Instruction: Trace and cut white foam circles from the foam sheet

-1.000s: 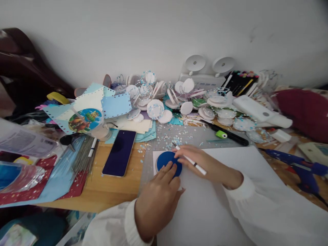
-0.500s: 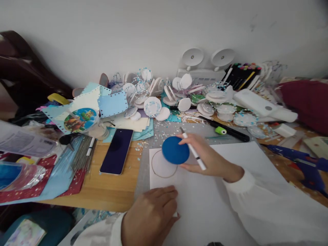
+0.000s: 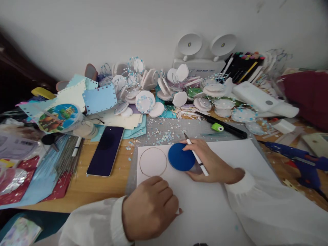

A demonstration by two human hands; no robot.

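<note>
My right hand [image 3: 208, 162] holds a blue round disc [image 3: 181, 157] between thumb and fingers, just above a white sheet of paper [image 3: 205, 198]. A white pen [image 3: 196, 154] is also held in that hand. A drawn circle outline [image 3: 153, 162] shows on the paper to the left of the disc. My left hand [image 3: 151, 206] rests on the sheet's near left part with its fingers curled under, below the outline. I cannot see anything inside it.
A dark phone [image 3: 105, 150] lies on the wooden table left of the paper. White round cutouts [image 3: 146, 100], coloured card and confetti crowd the back. A black knife with a green slider [image 3: 222, 128] lies behind the sheet; a blue glue gun [image 3: 299, 159] sits right.
My right hand lifted the blue disc off the paper and carried it to the right, uncovering the drawn circle. My left hand drew back toward me and curled.
</note>
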